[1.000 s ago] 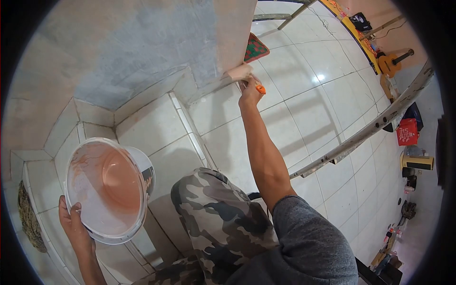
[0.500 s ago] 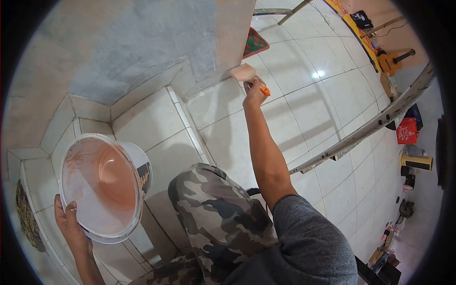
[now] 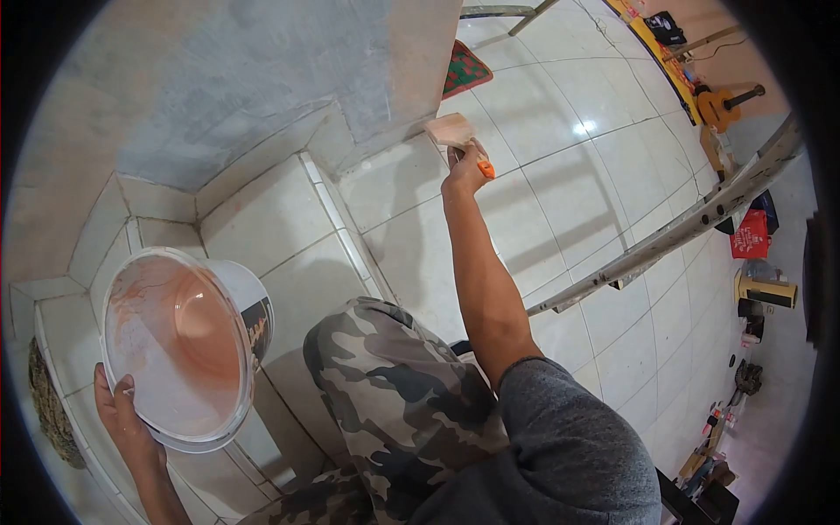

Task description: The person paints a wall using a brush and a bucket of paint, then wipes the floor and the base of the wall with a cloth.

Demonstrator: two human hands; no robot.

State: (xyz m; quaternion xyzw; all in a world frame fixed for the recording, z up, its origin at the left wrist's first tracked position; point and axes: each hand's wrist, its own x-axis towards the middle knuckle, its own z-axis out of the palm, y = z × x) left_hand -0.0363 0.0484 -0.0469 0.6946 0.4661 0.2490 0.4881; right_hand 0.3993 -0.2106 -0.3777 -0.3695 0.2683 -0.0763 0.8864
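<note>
The right hand (image 3: 464, 175) is closed around a wide orange-handled paintbrush (image 3: 455, 133), its bristles apparently touching the foot of the grey plastered wall (image 3: 262, 79). The left hand (image 3: 122, 416) grips the rim of a white plastic bucket (image 3: 179, 346) of salmon-pink paint, below that wall over white floor tiles (image 3: 560, 157).
</note>
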